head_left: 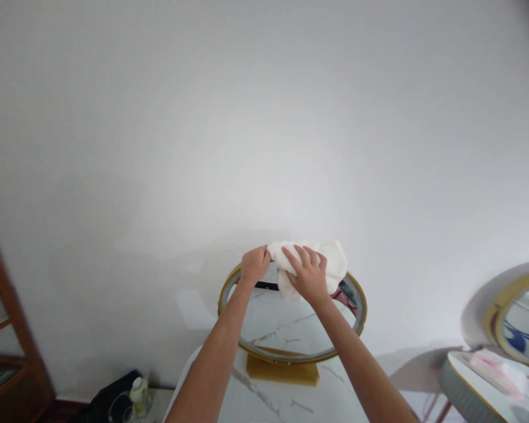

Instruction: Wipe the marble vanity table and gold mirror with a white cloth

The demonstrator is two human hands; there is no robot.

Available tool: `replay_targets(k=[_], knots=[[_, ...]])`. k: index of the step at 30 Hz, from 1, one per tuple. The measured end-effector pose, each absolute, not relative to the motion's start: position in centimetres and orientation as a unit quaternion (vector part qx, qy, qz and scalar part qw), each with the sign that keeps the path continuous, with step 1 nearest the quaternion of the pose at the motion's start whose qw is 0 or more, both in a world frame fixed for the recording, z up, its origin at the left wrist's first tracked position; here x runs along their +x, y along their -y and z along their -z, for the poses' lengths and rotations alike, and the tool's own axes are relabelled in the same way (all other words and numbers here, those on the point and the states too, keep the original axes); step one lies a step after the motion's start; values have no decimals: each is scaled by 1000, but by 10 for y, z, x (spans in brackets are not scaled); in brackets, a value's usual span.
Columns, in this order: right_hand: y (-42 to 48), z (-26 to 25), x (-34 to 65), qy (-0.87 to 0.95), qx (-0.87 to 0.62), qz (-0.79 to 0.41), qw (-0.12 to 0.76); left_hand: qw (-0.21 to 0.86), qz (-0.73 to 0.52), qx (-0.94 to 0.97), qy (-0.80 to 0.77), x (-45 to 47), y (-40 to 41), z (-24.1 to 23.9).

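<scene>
A round mirror (pixel 286 329) with a gold rim stands tilted on a gold base (pixel 282 371) on a white marble-patterned tabletop (pixel 264 399). My left hand (pixel 254 265) is closed over the upper left of its rim, with the fingertips hidden behind the frame and touching the cloth's left end. My right hand (pixel 309 273) has its fingers bent over a bunched white cloth (pixel 335 261), pressing it against the mirror's top edge. The cloth drapes over the rim and partly onto the glass, hiding the top of the frame.
A plain white wall (pixel 264 129) rises close behind the mirror. To the right stand a second gold-rimmed mirror (pixel 498 317) and table (pixel 462 388) with a pink-and-white packet (pixel 496 370). At left are a wooden shelf (pixel 13 317), a bottle (pixel 139 393) and a black item (pixel 108 402).
</scene>
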State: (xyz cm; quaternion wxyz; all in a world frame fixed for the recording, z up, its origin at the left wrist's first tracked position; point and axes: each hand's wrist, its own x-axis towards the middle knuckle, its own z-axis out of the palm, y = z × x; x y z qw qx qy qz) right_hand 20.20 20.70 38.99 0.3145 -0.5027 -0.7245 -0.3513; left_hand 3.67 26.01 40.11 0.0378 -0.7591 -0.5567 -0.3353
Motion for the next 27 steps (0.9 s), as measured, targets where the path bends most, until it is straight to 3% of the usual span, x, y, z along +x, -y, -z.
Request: replay_targets(k=[8,19,27], knots=[[-199,-383,227,702,-530,361,311,54,339,-758,555,38,-264,-400],[-193,-360,273,605,-602,317,414,75,331,-755,561,40,-267,-398],[-199,-384,228,686,-549,338,338,74,330,-751,567,40,-266,-396]])
